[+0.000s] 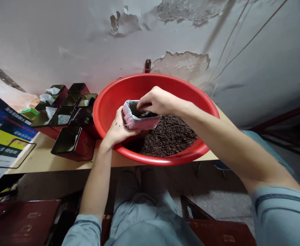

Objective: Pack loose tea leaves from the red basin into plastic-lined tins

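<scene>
My left hand (119, 129) is wrapped round a square red tin (143, 123), holding it tilted above the left part of the red basin (162, 160). A clear plastic liner (129, 118) is folded over the tin's rim. From above, my right hand (155, 101) reaches into the tin's mouth with its fingers bent together. Its fingertips are hidden, and what they grip cannot be made out. Dark material shows inside the tin. Below, the basin holds a heap of dark dry bits (167, 138) that look like loose tea leaves. A few bits stick to my left hand.
Several open red tins (84, 147) stand left of the basin on the wooden table (47, 164), some with plastic liners inside. A printed carton (3, 136) and a wire frame (13, 166) are at far left. The peeling wall (88, 44) rises behind.
</scene>
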`<action>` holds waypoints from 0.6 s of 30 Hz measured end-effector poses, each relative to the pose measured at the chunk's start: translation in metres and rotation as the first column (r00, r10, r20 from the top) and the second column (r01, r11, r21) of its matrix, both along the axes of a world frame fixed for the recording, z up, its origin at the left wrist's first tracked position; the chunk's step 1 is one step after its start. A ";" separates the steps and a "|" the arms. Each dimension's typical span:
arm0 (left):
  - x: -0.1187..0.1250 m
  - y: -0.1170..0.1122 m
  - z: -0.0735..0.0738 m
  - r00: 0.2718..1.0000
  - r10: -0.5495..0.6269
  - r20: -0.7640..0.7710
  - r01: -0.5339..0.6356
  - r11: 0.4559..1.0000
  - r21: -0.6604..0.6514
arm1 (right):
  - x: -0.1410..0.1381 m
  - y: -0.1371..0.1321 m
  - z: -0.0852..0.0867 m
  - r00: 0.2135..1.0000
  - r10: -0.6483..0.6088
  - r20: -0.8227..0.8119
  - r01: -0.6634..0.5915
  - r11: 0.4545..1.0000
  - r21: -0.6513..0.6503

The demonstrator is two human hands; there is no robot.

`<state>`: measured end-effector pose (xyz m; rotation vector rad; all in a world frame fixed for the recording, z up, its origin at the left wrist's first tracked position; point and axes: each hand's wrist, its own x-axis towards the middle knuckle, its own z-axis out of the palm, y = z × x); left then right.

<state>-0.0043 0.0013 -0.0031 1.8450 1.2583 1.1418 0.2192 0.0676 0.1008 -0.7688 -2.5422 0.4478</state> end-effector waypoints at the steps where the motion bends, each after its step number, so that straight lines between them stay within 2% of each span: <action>1: 0.000 0.001 -0.001 1.000 -0.006 0.000 0.006 1.000 0.009 | 0.007 0.000 0.000 0.999 -0.032 -0.028 0.032 0.999 -0.016; 3: -0.001 0.002 -0.002 1.000 -0.022 0.003 0.022 0.999 0.025 | 0.029 0.002 -0.002 0.991 -0.114 -0.067 0.111 0.993 -0.039; 5: -0.001 0.002 -0.002 0.999 -0.035 0.004 0.035 0.999 0.039 | 0.061 0.005 -0.011 0.975 -0.221 -0.037 0.219 0.975 -0.048; 7: -0.001 0.002 -0.002 0.999 -0.044 0.006 0.044 0.998 0.054 | 0.094 0.006 -0.030 0.938 -0.330 0.110 0.337 0.940 -0.051; 10: -0.001 0.003 -0.002 0.999 -0.051 0.008 0.050 0.997 0.065 | 0.125 -0.001 -0.072 0.810 -0.419 0.411 0.486 0.871 -0.070; 12: -0.001 0.003 -0.002 0.999 -0.047 0.007 0.047 0.997 0.060 | 0.129 -0.010 -0.099 0.764 -0.394 0.511 0.494 0.867 -0.070; 14: 0.000 0.002 -0.001 0.999 -0.041 0.005 0.041 0.998 0.051 | 0.123 -0.019 -0.115 0.745 -0.381 0.548 0.480 0.876 -0.043; 18: 0.001 0.001 0.002 0.999 -0.043 -0.006 0.043 0.998 0.038 | 0.111 -0.025 -0.119 0.744 -0.389 0.543 0.457 0.889 0.010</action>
